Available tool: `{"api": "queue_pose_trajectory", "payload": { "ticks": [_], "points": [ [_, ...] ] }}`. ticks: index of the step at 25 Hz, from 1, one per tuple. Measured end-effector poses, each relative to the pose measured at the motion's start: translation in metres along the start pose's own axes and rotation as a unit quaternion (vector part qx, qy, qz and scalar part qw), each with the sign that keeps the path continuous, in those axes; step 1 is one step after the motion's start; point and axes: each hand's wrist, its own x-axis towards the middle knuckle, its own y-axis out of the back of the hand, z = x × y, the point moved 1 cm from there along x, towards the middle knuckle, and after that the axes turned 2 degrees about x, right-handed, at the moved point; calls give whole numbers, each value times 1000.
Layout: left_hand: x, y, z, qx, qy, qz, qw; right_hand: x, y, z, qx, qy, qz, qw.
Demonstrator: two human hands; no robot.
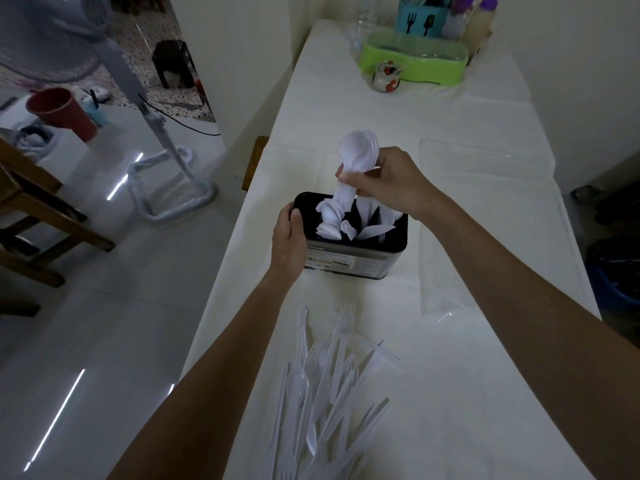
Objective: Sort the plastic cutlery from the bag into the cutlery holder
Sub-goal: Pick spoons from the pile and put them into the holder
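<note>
A black cutlery holder (pixel 356 258) stands on the white table, mid-frame. My left hand (pixel 289 237) grips its left rim. My right hand (pixel 384 183) holds a bundle of white plastic spoons (pixel 358 150) upright, bowls up, handles reaching down into the holder's left compartment. More spoons and several white knives (pixel 375 221) stand inside the holder. A loose pile of white forks, knives and spoons (pixel 329 386) lies on the table in front of me. A clear plastic bag (pixel 481 188) lies flat to the right of the holder.
At the table's far end stand a green tray (pixel 412 62), a blue utensil caddy (pixel 420 17), bottles and a small jar (pixel 386 77). The white table (pixel 467 393) has its edge on the left; beyond it are a floor fan (pixel 145 109), a red bucket (pixel 60 112) and wooden furniture (pixel 38 216).
</note>
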Motion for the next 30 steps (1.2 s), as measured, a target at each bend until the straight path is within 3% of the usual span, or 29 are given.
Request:
{"api": "queue_pose_trajectory", "payload": {
  "ticks": [8, 12, 17, 24, 27, 30],
  "points": [
    [0, 0, 1, -3, 0, -1, 1000, 3, -28, 1, -83, -13, 44, 996],
    [0, 0, 0, -5, -8, 0, 1000, 4, -26, 1, -163, -34, 29, 986],
    [1, 0, 0, -11, -4, 1, 1000, -6, -20, 1, -105, -26, 2, 994],
    [2, -1, -2, -13, -7, 2, 1000, -27, -35, 2, -264, 51, -60, 961],
    [3, 0, -1, -7, -5, -9, 1000, -31, -41, 3, -242, 51, -83, 965],
    [1, 7, 3, 14, 3, -32, 999, -45, -32, -7, -208, 49, -56, 975]
  ]
}}
